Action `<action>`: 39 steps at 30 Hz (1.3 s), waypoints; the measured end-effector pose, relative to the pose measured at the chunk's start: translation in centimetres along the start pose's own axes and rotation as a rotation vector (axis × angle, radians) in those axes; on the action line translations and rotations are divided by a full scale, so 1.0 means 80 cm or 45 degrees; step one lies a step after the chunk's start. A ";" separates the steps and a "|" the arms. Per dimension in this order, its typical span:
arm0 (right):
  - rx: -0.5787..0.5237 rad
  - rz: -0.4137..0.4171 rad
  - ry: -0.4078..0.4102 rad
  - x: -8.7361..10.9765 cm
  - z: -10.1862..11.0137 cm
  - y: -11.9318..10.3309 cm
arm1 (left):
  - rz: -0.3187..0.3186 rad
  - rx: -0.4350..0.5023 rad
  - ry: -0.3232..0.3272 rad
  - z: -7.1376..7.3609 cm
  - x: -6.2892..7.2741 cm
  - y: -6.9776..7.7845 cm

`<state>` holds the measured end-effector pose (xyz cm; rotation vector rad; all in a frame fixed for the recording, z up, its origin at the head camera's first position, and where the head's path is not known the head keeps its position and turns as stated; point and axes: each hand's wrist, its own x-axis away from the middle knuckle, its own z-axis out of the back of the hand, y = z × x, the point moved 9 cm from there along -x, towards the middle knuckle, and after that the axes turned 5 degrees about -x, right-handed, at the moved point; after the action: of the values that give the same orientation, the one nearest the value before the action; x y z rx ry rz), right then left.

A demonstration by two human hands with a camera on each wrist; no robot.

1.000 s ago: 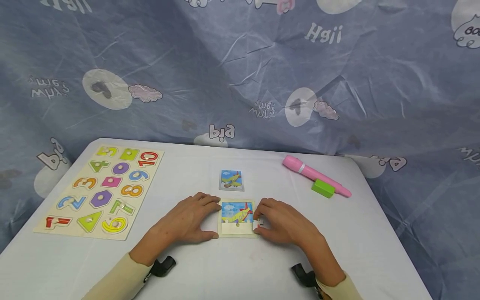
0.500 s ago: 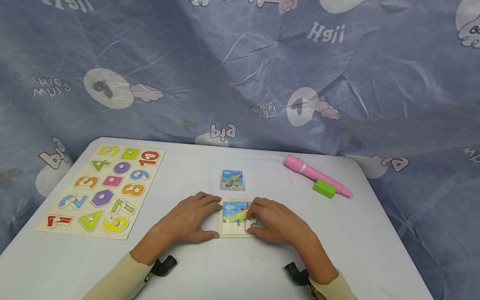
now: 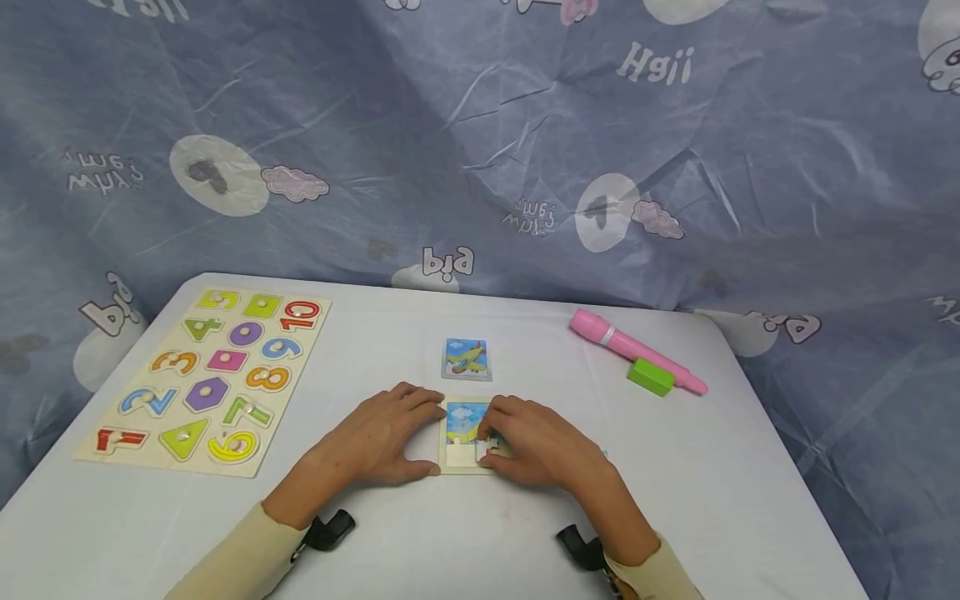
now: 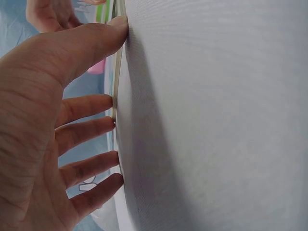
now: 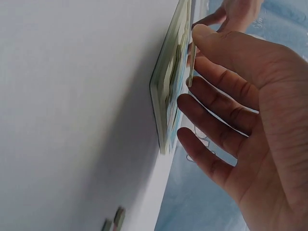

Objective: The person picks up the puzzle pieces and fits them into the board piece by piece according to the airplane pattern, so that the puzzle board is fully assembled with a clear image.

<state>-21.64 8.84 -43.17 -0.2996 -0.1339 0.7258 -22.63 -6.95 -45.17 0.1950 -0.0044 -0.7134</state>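
A small jigsaw tray (image 3: pixel 459 470) with a cream frame lies mid-table, its upper part filled with a yellow plane picture and its lower left bare. My left hand (image 3: pixel 382 435) rests at the tray's left edge, its spread fingertips and thumb touching the rim in the left wrist view. Over the tray's right side, my right hand (image 3: pixel 536 442) pinches a thin puzzle piece (image 5: pixel 192 65) between thumb and fingers. The right wrist view has that piece held on edge just above the tray. In the head view, the hand covers the tray's right part.
Behind the tray lies a plane picture card (image 3: pixel 467 358). A number-and-shape board (image 3: pixel 168 367) is at the left. At the back right are a pink pen-like toy (image 3: pixel 630 346) and a green block (image 3: pixel 650 377). Small blurred pieces (image 5: pixel 115 219) lie right of the tray.
My right hand has moved left from the tray's right edge to over its picture, carrying the puzzle piece. The left hand has stayed at the tray's left edge.
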 end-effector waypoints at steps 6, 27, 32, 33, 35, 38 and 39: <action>-0.005 0.018 -0.022 -0.008 -0.006 -0.008 | -0.007 -0.004 -0.005 0.000 -0.001 0.000; 0.102 0.093 0.002 -0.018 -0.018 -0.033 | 0.001 0.009 -0.018 0.000 0.000 0.000; 0.108 0.095 -0.008 -0.022 -0.020 -0.036 | 0.000 0.015 -0.011 0.001 0.000 0.000; 0.110 0.096 -0.010 -0.022 -0.020 -0.037 | -0.001 0.016 -0.010 0.001 0.000 0.000; 0.116 0.101 -0.009 -0.023 -0.020 -0.039 | -0.004 0.016 -0.010 0.001 0.000 0.000; 0.122 0.111 0.000 -0.025 -0.020 -0.041 | -0.007 0.011 -0.007 0.001 0.000 -0.001; 0.124 0.113 0.003 -0.025 -0.020 -0.041 | -0.011 0.010 -0.003 0.001 0.000 -0.001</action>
<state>-20.72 4.81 -43.67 -0.2140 -0.0833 0.8173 -22.65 -7.01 -45.09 0.2015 -0.0086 -0.7220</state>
